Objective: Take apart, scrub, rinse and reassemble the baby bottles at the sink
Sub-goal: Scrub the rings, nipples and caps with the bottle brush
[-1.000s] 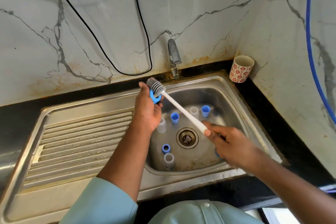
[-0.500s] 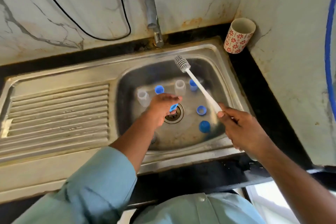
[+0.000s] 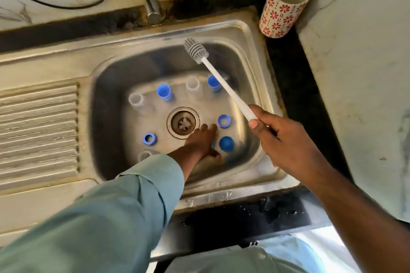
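Left hand: the left hand [image 3: 203,139] reaches down to the sink [image 3: 248,35] floor just near of the drain [image 3: 183,122], fingers straight, together; whether it holds anything, I cannot tell.
Right hand: the right hand [image 3: 281,137] is raised over the sink's right side, fingers curled round the bottle brush [image 3: 224,83] handle.
Bottle parts: clear bottles [image 3: 138,103] and blue caps [image 3: 164,92] are scattered round the drain.

Dull scuffed steel sink [image 3: 261,86], white plastic brush [image 3: 224,86], marble wall [image 3: 355,73]
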Motion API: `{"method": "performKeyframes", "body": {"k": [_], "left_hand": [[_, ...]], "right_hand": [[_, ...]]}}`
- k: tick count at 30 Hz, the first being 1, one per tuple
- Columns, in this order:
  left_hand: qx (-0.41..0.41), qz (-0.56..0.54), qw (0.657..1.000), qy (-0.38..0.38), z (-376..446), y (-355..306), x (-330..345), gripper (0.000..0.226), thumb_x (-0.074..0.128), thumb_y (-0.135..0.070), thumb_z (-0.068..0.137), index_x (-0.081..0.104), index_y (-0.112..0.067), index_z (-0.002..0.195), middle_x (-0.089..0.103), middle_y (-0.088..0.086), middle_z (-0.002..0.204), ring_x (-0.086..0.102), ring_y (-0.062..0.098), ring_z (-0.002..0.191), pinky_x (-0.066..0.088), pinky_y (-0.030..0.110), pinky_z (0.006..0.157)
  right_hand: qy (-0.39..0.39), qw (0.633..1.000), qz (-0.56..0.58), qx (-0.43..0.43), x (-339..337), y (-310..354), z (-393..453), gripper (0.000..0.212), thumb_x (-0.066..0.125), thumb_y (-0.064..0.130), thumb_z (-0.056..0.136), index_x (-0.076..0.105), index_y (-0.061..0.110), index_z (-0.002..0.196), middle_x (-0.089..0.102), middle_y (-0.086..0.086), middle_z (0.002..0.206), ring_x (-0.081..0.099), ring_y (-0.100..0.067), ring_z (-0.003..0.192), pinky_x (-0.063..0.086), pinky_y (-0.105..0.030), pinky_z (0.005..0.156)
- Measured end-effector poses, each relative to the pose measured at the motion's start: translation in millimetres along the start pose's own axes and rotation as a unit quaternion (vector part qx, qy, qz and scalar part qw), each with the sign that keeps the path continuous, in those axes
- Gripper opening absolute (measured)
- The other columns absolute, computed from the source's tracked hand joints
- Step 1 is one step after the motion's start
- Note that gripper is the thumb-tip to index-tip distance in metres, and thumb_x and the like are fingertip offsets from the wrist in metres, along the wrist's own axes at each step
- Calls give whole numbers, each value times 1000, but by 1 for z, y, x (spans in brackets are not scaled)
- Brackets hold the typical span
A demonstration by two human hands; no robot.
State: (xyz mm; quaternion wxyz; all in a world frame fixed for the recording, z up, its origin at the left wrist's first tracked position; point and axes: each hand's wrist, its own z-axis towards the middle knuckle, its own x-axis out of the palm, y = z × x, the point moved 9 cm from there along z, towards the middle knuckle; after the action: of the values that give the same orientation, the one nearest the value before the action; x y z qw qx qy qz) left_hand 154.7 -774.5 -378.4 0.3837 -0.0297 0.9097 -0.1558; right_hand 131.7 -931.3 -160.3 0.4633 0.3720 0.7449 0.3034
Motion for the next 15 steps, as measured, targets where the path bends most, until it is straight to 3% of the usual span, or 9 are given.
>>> {"method": "performKeyframes", "body": {"k": [2,5,8,10,12,13,15], "left_hand": [[-9,-50,999,1,-2,3,0,90,88,-44,64,38,-15,132,46,14,128,48,37,118,42,40,87],[-21,-73,997,-11,-7,4,-13,66,80,-54,70,52,-15,115,53,8,116,54,29,106,45,36,80],[-28,4,998,-64,-7,-4,-46,46,60,-65,83,52,-19,83,59,1,91,59,24,88,48,36,71],[-14,52,992,-114,-2,-14,-66,40,53,-57,91,46,-21,76,56,-1,82,61,26,84,43,33,63],[33,73,983,-163,6,-30,-81,25,54,-44,93,50,-20,86,56,1,89,61,28,90,42,33,65],[61,93,979,-172,12,-38,-82,21,56,-40,92,54,-21,101,57,3,100,59,29,97,44,35,71],[87,156,973,-149,28,-46,-71,47,63,-36,88,47,-26,132,50,5,125,51,30,113,41,39,87]], "right_hand": [[-6,1000,-6,7,-5,-6,3,37,50,41,97,48,54,131,47,12,55,45,-8,52,53,-43,53],[-9,1000,-11,6,-9,-11,5,40,50,40,97,49,44,137,50,17,53,43,-5,50,53,-39,54],[-7,1000,1,0,-11,-13,7,34,50,40,97,48,59,124,47,12,52,43,-6,50,52,-41,54],[-4,1000,12,0,-10,-15,7,31,50,40,97,46,67,111,44,11,53,43,-8,51,51,-40,53],[0,1000,18,4,-8,-17,6,32,50,40,97,43,66,115,44,12,53,42,-6,51,49,-36,52],[0,1000,18,4,-8,-18,6,33,49,40,97,43,64,118,45,12,53,42,-4,50,47,-33,51],[-8,1000,12,2,-9,-20,4,35,50,41,96,43,60,125,48,11,55,43,-2,50,44,-24,49]]}}
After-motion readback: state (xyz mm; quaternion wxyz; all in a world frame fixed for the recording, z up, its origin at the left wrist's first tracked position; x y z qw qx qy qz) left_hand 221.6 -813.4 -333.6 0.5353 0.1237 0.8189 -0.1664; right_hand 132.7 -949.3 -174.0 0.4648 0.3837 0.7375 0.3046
